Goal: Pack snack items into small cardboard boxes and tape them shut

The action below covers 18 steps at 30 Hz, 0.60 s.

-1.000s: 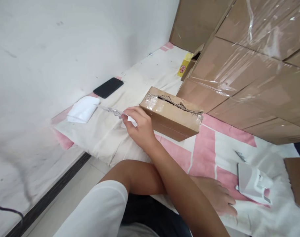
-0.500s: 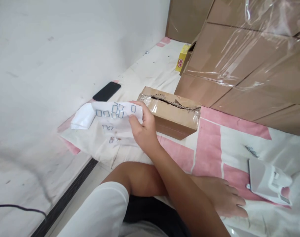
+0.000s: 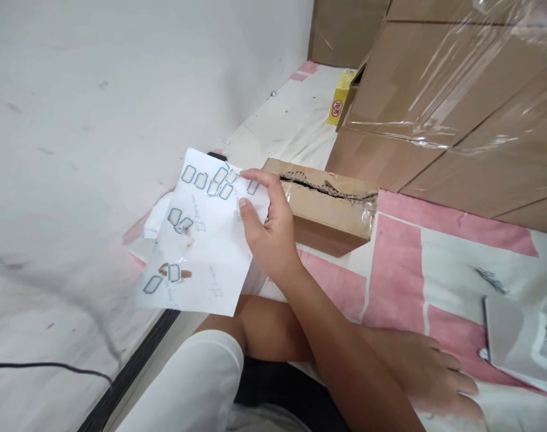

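My right hand [image 3: 268, 231] pinches the right edge of a white sheet [image 3: 201, 264] printed with small blue-outlined labels, holding it up tilted toward me. The sheet hangs just left of a small cardboard box [image 3: 331, 210] whose taped top is torn open. My left arm crosses under the right one. My left hand [image 3: 435, 372] lies flat, fingers spread, on the pink and white cloth [image 3: 399, 258], holding nothing, a little left of a flat grey-white item [image 3: 520, 348].
Large cardboard boxes wrapped in clear film [image 3: 435, 90] fill the back right, with a yellow packet [image 3: 339, 105] at their foot. A white wall rises on the left. A folded white piece [image 3: 159, 219] lies behind the sheet. A black cable [image 3: 53, 366] runs along the lower left.
My right hand has lifted the sheet off the cloth and turned its printed face toward me; it now hides the black phone. My left hand has stayed flat on the cloth.
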### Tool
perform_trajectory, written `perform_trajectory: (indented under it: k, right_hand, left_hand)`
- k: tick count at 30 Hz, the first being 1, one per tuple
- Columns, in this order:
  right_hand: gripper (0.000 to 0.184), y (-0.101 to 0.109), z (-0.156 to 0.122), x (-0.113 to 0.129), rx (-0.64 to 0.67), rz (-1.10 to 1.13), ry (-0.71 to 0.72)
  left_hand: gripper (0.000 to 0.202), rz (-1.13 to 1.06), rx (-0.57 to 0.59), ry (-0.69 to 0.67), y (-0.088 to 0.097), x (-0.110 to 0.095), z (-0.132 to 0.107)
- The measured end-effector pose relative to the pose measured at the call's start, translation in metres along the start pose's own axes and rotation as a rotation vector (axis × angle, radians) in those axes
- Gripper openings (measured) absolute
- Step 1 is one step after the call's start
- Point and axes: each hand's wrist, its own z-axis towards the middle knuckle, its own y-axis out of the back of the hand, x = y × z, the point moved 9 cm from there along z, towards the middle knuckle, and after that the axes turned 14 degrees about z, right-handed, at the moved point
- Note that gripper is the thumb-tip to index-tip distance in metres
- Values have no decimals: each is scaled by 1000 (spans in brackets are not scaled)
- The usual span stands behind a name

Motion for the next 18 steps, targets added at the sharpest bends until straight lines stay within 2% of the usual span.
perform_trajectory:
  k: [2,5,10,18]
  right_hand:
    - [29,-1,-1,-5,12,45,-40]
    - [33,-3,-4,-13,18,110,-104]
    - [40,-7,-4,-14,56,105,-113]
    - [21,-4,-4,-8,22,159,-61]
  left_hand:
    - [47,12,-21,7,-4,-1,1]
    - [50,28,-26,21,-14,-3,2]
    - [54,111,0,36,-22,-6,3]
    - [58,252,50,32,-36,-9,9]
